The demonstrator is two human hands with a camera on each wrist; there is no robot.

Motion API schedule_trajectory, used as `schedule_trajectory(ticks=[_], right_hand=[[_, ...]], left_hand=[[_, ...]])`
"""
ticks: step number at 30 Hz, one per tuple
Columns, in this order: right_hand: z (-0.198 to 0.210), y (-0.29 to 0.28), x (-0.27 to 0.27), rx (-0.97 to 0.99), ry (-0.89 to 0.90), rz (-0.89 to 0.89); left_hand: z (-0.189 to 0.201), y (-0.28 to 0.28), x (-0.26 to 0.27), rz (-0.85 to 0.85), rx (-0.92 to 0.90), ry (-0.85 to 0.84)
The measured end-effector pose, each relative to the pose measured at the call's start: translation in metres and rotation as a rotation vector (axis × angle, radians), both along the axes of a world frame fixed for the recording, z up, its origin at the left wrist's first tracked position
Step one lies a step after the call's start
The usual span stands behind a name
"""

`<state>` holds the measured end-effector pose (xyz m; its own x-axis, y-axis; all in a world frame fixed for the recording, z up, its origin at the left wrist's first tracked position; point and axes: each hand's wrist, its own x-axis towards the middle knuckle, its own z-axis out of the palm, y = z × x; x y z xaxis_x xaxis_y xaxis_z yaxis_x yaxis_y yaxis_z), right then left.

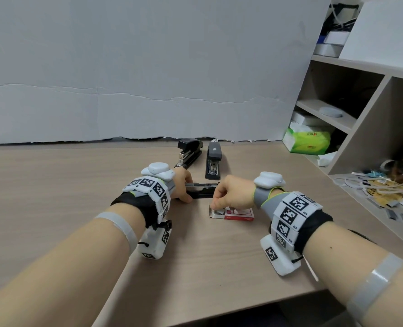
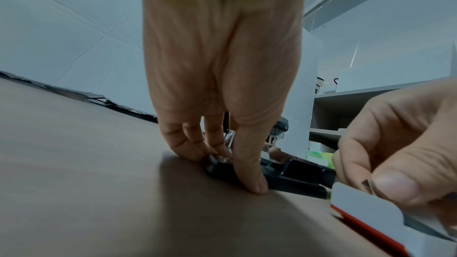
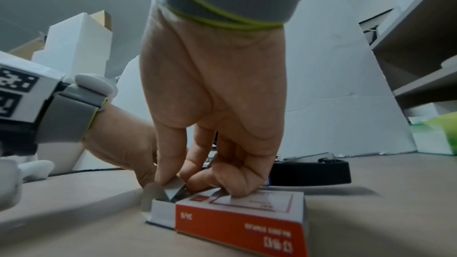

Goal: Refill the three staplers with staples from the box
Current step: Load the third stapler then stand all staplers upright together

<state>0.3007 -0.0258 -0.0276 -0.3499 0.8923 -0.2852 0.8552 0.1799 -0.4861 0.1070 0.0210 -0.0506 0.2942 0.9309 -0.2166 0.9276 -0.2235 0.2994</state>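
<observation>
Head view shows the whole desk (image 1: pixel 54 185): the left hand (image 1: pixel 182 185) grasps an opened stapler (image 1: pixel 201 191) lying crosswise, and just to its right the right hand (image 1: pixel 231 193) is curled over the open end of the red and white staple box (image 1: pixel 239 214). Two more black staplers (image 1: pixel 188 152) (image 1: pixel 213 161) lie behind the hands, near the white backdrop, side by side and apart from each other. The left wrist view adds what the head view hides: the thumb (image 2: pixel 249 171) and fingertips (image 2: pixel 190 149) pinch the stapler's black base against the desk. The right wrist view shows the right thumb (image 3: pixel 170 155) and fingers (image 3: pixel 230 175) reaching into the box mouth, pinching at a white flap or a staple strip; which one is hard to tell. On the far right, a shelf unit (image 1: pixel 360 95) holds a green tissue pack (image 1: pixel 307 140), and loose staple strips (image 1: pixel 398 217) lie on its lower ledge.
</observation>
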Motion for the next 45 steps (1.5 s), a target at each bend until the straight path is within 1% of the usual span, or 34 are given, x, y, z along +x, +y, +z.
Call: schedule_trajectory(ticks=[2,4,6,9,11,18,21,25,27,31,33,36,45], right_hand=[[-0.001,-0.001,0.000,-0.005,0.012,-0.002],[-0.001,-0.001,0.001,-0.016,0.083,-0.024],[0.000,-0.001,0.004,-0.019,0.230,-0.081],[0.005,0.002,0.008,0.000,0.456,-0.214],[0.008,0.005,0.009,-0.001,0.557,-0.244],[0.014,0.012,-0.002,-0.047,0.678,-0.221],[0.013,0.021,-0.014,-0.048,0.702,-0.228],[0.009,0.033,-0.028,0.010,0.650,-0.231],[0.004,0.040,-0.034,0.063,0.535,-0.216],[0.001,0.048,-0.031,0.165,0.215,-0.139],[0.002,0.050,-0.027,0.190,0.131,-0.124],[0.001,0.050,-0.023,0.169,0.079,-0.114],[0.002,0.050,-0.021,0.168,0.047,-0.081]], left_hand=[[0.000,0.000,0.000,-0.002,-0.002,0.001],[0.001,-0.001,0.000,-0.005,-0.004,0.004],[0.001,-0.002,0.000,-0.001,-0.008,-0.003],[0.001,-0.003,0.000,0.007,-0.008,-0.017],[0.001,-0.003,0.000,0.010,-0.008,-0.031],[0.002,-0.004,-0.010,-0.024,-0.007,-0.093],[0.001,-0.005,-0.021,-0.008,-0.028,-0.170],[-0.002,-0.005,-0.028,0.013,-0.061,-0.307],[-0.005,-0.002,-0.030,0.023,-0.068,-0.345],[-0.008,0.000,-0.031,0.029,-0.091,-0.377],[-0.009,0.001,-0.031,0.031,-0.100,-0.388],[-0.009,0.001,-0.031,0.029,-0.099,-0.384],[-0.008,-0.002,-0.028,0.037,-0.094,-0.382]])
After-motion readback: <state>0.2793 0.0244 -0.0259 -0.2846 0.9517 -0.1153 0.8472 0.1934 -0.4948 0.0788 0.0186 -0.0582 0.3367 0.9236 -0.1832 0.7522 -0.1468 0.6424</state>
